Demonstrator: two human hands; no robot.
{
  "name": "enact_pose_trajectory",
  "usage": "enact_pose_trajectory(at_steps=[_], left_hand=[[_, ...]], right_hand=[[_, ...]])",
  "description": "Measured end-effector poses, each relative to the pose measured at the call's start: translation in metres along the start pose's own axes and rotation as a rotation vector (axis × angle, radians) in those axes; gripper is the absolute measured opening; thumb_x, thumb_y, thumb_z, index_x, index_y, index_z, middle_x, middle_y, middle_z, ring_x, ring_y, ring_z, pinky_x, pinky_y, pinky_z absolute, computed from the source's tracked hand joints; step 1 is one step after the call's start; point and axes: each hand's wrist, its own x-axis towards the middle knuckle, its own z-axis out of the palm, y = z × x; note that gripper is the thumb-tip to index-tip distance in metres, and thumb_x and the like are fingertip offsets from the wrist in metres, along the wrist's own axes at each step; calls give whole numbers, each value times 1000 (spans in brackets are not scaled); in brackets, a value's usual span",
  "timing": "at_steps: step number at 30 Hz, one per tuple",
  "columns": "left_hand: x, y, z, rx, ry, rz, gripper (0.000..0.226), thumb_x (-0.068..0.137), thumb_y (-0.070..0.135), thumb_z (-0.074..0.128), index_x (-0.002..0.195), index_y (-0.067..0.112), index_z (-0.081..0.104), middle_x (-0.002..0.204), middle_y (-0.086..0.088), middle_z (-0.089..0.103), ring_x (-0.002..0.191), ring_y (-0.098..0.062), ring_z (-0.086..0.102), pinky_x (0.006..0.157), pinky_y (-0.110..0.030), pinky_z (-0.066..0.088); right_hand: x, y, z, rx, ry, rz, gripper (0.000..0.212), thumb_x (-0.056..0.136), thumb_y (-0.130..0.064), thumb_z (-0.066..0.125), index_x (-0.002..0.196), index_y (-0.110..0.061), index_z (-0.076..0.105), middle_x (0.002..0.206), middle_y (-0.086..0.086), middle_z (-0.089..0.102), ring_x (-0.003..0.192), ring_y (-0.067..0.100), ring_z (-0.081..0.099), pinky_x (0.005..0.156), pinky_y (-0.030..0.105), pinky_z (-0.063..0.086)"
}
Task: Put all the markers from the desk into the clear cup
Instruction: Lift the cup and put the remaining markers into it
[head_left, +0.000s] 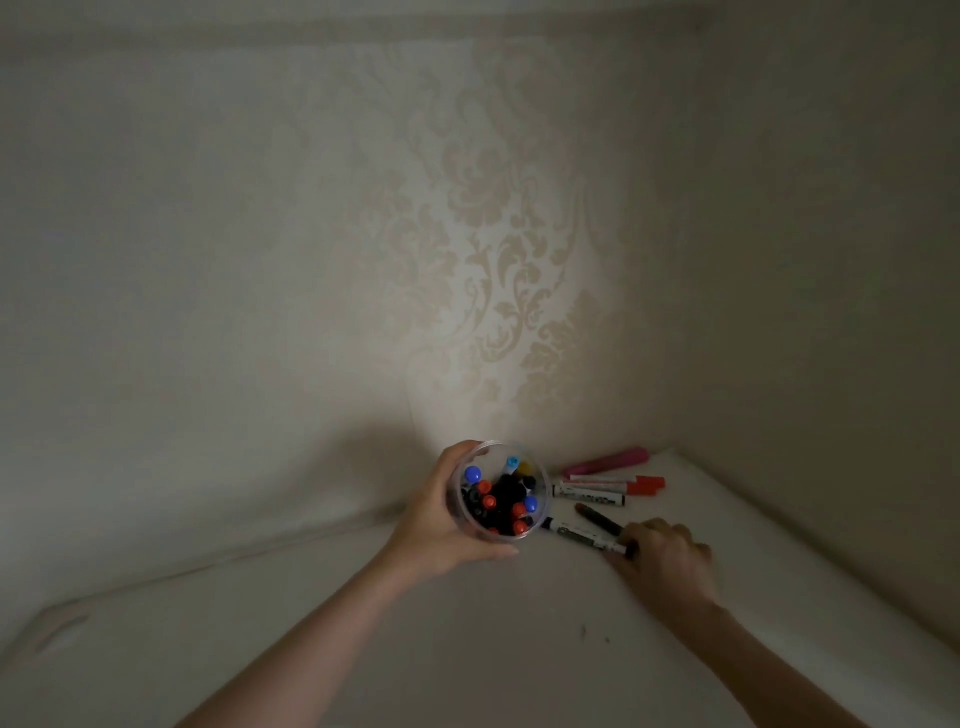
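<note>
The right hand (662, 558) closes on a white marker (584, 538) lying on the desk (519, 649), while the left hand (441, 525) wraps around the clear cup (503, 491), already crowded with markers. Most are in; a few markers (608, 480) wait by the wall.
</note>
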Motion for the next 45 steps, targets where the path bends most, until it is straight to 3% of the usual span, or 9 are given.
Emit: enact_pose_trajectory(at_steps=[5,10,17,22,28,31,36,42,45], left_hand=[[-15,1,-7,17,-20,15,103,47,19,99,132,37,45,133,22,50,130,-7,50,103,-43,53],[-31,4,-16,9,-32,26,103,48,15,99,134,33,44,133,23,49,130,-4,49,103,-36,52],[-40,5,-18,-40,7,12,100,50,9,97,132,30,45,127,24,51,123,-2,54,97,-33,56],[-43,9,-14,-43,21,30,96,51,10,96,128,39,45,128,23,50,122,-3,54,95,-29,56],[-44,12,-9,-23,20,46,98,47,23,94,130,38,45,128,21,52,120,-6,56,96,-29,55],[-45,10,-10,-39,19,48,99,48,19,97,131,35,45,128,20,54,121,-4,56,96,-22,52],[-44,8,-10,-41,-6,67,102,49,13,98,134,31,44,130,13,58,123,-8,58,101,-28,52],[-38,8,-8,-66,-4,62,104,49,7,97,136,31,45,132,15,58,125,-5,56,102,-26,49],[-37,6,-10,-85,9,43,103,49,11,97,132,41,45,133,15,56,125,-9,57,101,-28,52]], right_hand=[[-18,-1,-8,135,1,-12,15,85,-40,61,94,-29,62,93,-2,61,85,18,57,70,31,46],[-51,1,-48,395,115,-85,12,72,-24,79,81,-21,71,72,-6,65,57,8,61,56,15,46],[-96,-40,-153,684,388,-114,16,70,-24,79,84,-30,73,65,-21,69,70,-21,59,62,-5,39],[-120,-83,-188,962,562,-271,15,71,-26,75,85,-29,72,83,-16,74,75,-5,68,71,4,48],[-104,-114,-143,866,659,-407,18,70,-13,79,87,-9,75,97,-3,71,81,0,68,78,13,54],[-89,-117,-119,835,639,-397,18,69,-10,80,87,-10,76,98,-4,70,83,1,68,79,13,53],[-65,-130,-96,719,596,-408,18,70,-9,81,87,-13,76,103,1,63,87,6,64,80,14,51],[-41,-148,-93,605,529,-398,14,71,-10,78,85,-13,75,105,2,54,79,12,60,64,29,58],[-43,-151,-101,606,494,-446,26,72,-18,78,97,-23,74,107,-1,49,86,4,56,75,16,54]])
